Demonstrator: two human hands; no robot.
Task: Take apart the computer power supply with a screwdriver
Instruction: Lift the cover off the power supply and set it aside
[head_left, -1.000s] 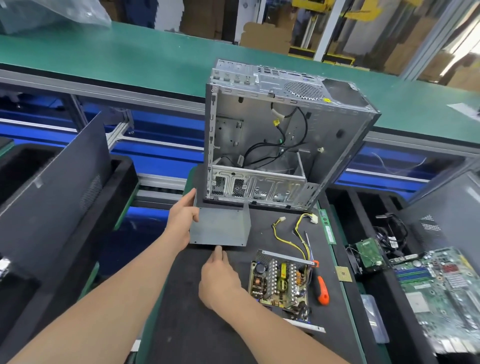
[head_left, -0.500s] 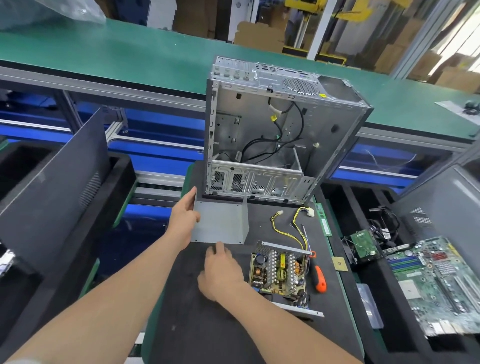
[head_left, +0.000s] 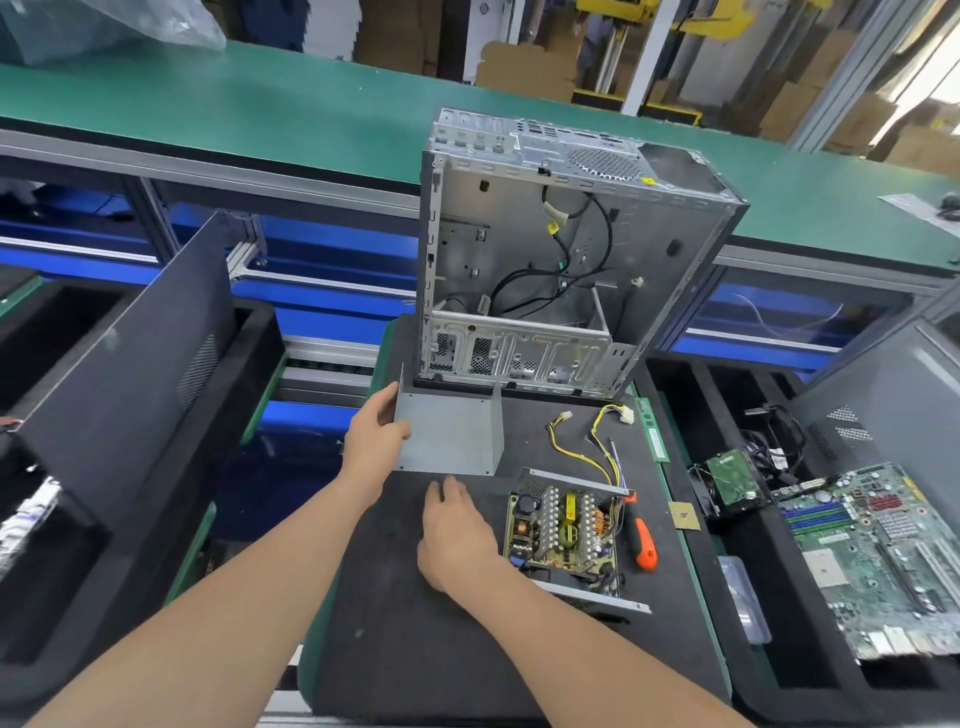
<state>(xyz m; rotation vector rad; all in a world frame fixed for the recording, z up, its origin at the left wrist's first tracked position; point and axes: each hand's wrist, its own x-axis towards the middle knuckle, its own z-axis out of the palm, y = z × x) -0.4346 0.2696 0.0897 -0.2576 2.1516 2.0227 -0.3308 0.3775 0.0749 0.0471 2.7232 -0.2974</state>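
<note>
The dark tabletop (head_left: 415, 649) carries everything. At its far edge the stripped case (head_left: 519, 249) stands upright, open side toward the person.

Just in front of the case is the grey cover (head_left: 452, 441), a bent steel sheet already off the power supply. It looks light and stiff, though thin enough to flex, and its cut edges are probably sharp. The folded side wall is the safest place to hold it.

The power supply (head_left: 563, 530) lies near the middle right of the tabletop, its board bare in the metal tray. It is likely the heavier, more fragile piece. It is best lifted by the tray rims, with fingers off the heat sinks and capacitors.

The left hand (head_left: 374, 436) grips the cover's left wall, thumb inside and fingers behind. The right hand (head_left: 454, 530) is relaxed and holds nothing, its fingertips just short of the cover's near edge.

The screwdriver (head_left: 644, 543), with its orange handle, lies just beside the power supply on the right. The loose yellow wires (head_left: 587, 447) trail behind it and could snag.
</note>
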